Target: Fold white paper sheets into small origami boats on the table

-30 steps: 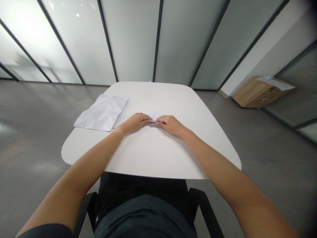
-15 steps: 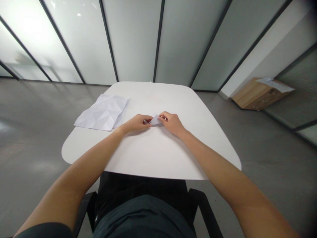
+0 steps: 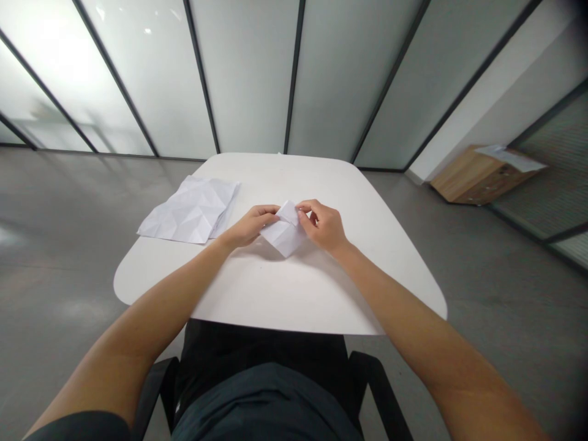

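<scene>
A small piece of folded white paper (image 3: 283,236) is held between my hands over the middle of the white table (image 3: 275,294). It shows as a diamond shape with a smaller flap at its top and one corner pointing toward me. My left hand (image 3: 255,223) pinches its left edge, thumb on top. At the upper right side, the thumb and forefinger of my right hand (image 3: 323,223) grip the paper near the flap. The finger ends beneath the paper are hidden.
Creased white paper sheets (image 3: 193,208) lie at the table's left edge. Beyond the table stands a frosted glass partition (image 3: 248,73). A wooden cabinet (image 3: 478,177) is on the floor at the right. Black chair armrests (image 3: 376,386) flank my lap.
The folded paper has turned from a narrow, edge-on shape to a broad diamond facing me. Both hands have shifted slightly and still hold it.
</scene>
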Available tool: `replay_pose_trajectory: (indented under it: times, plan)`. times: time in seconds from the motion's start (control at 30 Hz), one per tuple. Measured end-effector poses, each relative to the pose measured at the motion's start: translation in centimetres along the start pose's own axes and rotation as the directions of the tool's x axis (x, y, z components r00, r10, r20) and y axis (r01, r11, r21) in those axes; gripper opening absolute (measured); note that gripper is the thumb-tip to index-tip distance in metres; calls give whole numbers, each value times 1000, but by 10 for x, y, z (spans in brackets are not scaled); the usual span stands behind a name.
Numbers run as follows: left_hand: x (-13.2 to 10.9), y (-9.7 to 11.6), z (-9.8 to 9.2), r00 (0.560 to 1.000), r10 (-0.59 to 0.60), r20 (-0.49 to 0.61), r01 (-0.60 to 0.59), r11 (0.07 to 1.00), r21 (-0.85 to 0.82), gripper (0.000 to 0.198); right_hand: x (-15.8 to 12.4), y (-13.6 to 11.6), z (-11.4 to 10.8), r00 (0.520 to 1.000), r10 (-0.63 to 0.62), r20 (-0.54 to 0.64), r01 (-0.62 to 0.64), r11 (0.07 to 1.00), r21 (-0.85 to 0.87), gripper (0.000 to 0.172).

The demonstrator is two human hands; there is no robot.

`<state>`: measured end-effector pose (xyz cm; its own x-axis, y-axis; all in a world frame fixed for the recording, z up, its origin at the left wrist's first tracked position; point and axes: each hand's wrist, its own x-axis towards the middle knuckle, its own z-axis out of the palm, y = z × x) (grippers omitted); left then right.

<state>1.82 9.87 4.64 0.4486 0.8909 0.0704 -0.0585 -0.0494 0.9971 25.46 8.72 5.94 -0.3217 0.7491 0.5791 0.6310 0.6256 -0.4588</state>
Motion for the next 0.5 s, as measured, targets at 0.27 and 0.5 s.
replay_pose_trajectory:
  times: [0.27,0.5]
  plan:
    - [-1,-2,-8,993,-102,63,74,936,345,43,4,16,15,988,64,138,-64,998,-6,20]
    - [5,-10,-13,997,42,-63,24,619,785,35,2,27,31,948,85,306,-76,996,-39,28]
